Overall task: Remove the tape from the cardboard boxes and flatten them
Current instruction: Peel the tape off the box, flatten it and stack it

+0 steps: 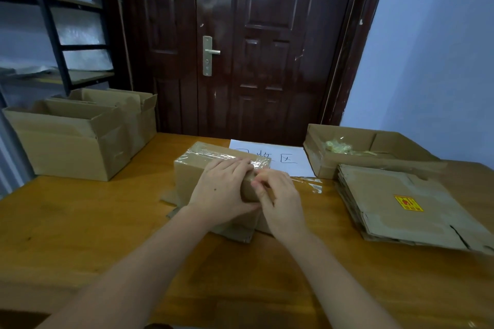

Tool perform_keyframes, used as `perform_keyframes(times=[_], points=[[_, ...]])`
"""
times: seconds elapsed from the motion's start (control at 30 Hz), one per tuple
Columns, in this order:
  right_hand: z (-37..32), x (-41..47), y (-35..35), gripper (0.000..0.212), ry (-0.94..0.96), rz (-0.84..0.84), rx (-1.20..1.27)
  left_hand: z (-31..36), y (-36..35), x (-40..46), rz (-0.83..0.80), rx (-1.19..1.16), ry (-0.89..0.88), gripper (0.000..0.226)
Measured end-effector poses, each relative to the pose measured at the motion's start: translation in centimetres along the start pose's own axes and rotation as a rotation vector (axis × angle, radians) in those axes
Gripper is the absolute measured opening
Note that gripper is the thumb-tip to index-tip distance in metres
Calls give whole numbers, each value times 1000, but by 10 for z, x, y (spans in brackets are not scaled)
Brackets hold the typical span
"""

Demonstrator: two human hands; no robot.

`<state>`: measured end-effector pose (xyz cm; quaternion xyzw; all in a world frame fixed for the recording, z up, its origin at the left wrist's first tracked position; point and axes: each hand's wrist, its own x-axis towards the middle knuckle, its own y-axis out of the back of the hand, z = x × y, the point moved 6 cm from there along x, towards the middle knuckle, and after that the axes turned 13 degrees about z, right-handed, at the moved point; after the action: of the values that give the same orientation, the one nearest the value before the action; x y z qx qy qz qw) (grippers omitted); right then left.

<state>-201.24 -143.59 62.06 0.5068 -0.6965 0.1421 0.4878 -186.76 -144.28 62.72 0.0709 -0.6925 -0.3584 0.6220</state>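
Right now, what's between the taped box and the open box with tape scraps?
Head view: a white paper sheet with handwriting lies on the table between the taped box and the scrap box.

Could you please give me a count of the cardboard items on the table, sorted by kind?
Taped box under both hands: 1, the taped box.
Open upright boxes at the left: 2, the front open box and the rear open box.
Shallow box holding tape scraps: 1, the scrap box.
Stacks of flattened cardboard: 1, the flattened stack.
Total: 5
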Motion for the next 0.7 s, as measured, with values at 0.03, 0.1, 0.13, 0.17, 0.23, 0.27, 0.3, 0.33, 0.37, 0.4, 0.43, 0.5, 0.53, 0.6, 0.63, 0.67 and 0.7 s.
perform_keyframes(times=[0.03,0.1,0.13,0.17,0.23,0.27,0.3,0.33,0.37,0.4,0.43,0.5,0.53,0.6,0.63,0.67,0.7], points=[[1,-1,-2,14,-11,-17,-3,0,0,-1,9,2,-7,73],[1,-1,-6,29,-38,-59,-29,-1,-1,-1,16,7,-16,68],[0,-1,-7,37,-28,-77,-52,-1,-1,-1,15,6,-20,66],[0,0,-7,41,-1,-82,-74,-1,-1,0,23,1,-25,64],[0,4,-5,40,68,-82,-101,0,0,-3,74,-12,-19,63],[2,6,-5,39,95,-90,-112,1,0,-7,110,-18,2,63],[4,7,-4,40,121,-97,-116,2,0,-11,147,-19,29,63],[5,7,-5,40,150,-97,-112,4,-1,-15,181,-13,59,63],[6,6,-5,39,181,-86,-105,5,-3,-17,209,-2,86,62],[6,3,-6,37,215,-65,-99,7,-5,-18,230,11,109,59],[5,1,-7,34,247,-37,-96,8,-6,-19,244,21,126,57],[4,-4,-8,30,289,24,-91,8,-9,-19,241,27,139,57],[3,-5,-9,28,303,53,-86,7,-10,-19,235,29,140,57],[2,-8,-11,27,323,96,-76,4,-10,-19,228,20,137,56],[2,-9,-11,27,329,112,-66,3,-9,-19,234,10,137,55],[1,-10,-12,27,332,124,-58,3,-9,-19,239,4,137,55],[0,-10,-12,27,329,129,-54,2,-8,-18,236,-2,138,55]])
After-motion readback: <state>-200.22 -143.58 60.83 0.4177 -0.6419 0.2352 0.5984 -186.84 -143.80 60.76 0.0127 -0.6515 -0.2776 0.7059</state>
